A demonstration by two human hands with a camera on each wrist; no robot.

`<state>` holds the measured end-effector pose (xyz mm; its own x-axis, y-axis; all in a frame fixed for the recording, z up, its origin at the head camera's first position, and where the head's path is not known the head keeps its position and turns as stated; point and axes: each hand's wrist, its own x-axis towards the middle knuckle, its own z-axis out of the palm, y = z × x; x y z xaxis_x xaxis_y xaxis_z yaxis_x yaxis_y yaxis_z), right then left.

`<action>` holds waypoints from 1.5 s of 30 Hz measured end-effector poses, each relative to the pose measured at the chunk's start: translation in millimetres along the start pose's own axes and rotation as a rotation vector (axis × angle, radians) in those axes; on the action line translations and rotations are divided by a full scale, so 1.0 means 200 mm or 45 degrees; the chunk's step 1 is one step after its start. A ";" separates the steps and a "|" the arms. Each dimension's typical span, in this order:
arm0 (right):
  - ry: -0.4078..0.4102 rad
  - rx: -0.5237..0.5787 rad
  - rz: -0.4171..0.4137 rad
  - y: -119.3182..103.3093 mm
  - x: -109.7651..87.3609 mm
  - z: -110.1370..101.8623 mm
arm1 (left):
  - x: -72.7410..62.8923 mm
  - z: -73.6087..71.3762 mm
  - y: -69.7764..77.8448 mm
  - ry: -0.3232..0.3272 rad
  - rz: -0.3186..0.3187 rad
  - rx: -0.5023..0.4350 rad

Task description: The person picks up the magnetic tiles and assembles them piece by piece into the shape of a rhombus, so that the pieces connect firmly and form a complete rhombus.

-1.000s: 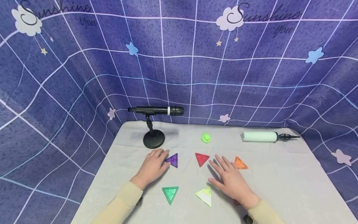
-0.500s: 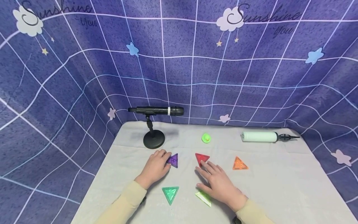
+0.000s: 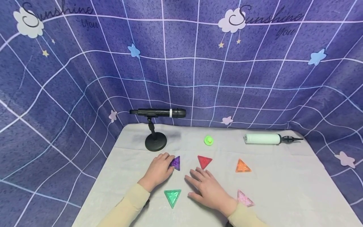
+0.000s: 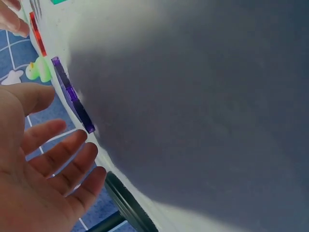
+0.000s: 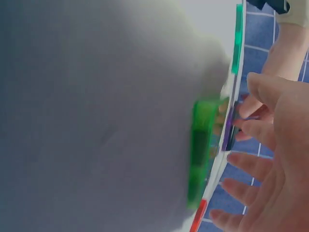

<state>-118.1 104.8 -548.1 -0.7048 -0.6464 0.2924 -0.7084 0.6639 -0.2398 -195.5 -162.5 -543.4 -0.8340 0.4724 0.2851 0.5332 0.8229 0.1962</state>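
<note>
My left hand (image 3: 158, 168) lies at the left end of a purple translucent triangular tile (image 3: 177, 163), its fingertips overlapping it in the head view. Thumb and fingers stand apart in the left wrist view, and the purple tile (image 4: 72, 94) lies beyond them. My right hand (image 3: 210, 190), fingers spread, hovers low over the table, just below a red triangular tile (image 3: 204, 161). It hides a yellow-green triangular tile from the head camera. The right wrist view shows that tile (image 5: 199, 154) beside the fingers, which are not around it.
A green triangular tile (image 3: 172, 197) lies front left, a pink one (image 3: 245, 198) by the right wrist and an orange one (image 3: 243, 166) farther right. Along the back stand a microphone on a stand (image 3: 156, 141), a green toy duck (image 3: 208, 140) and a pale green hand pump (image 3: 262, 138).
My right hand has swept left from near the orange tile, past the red tile, covering the yellow-green tile and uncovering the pink one. My left hand has edged slightly right over the purple tile.
</note>
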 end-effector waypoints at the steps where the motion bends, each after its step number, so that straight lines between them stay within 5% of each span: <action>1: 0.006 -0.001 -0.026 -0.01 0.01 0.01 | 0.00 0.00 0.00 -0.003 -0.001 0.000; 25: -0.003 -0.136 -0.354 -0.24 0.15 0.11 | 0.05 0.02 0.02 -0.030 -0.043 0.068; 36: 0.002 -0.187 -0.412 -0.28 0.17 0.09 | 0.06 0.02 0.02 -0.019 -0.064 0.051; 45: -0.010 -0.203 -0.378 -0.28 0.16 0.09 | 0.07 0.01 0.02 -0.090 -0.083 -0.028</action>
<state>-102.3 39.7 -542.2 -0.4696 -0.8226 0.3205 -0.8680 0.4966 0.0029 -204.8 -151.8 -540.2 -0.8744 0.4400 0.2044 0.4800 0.8458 0.2328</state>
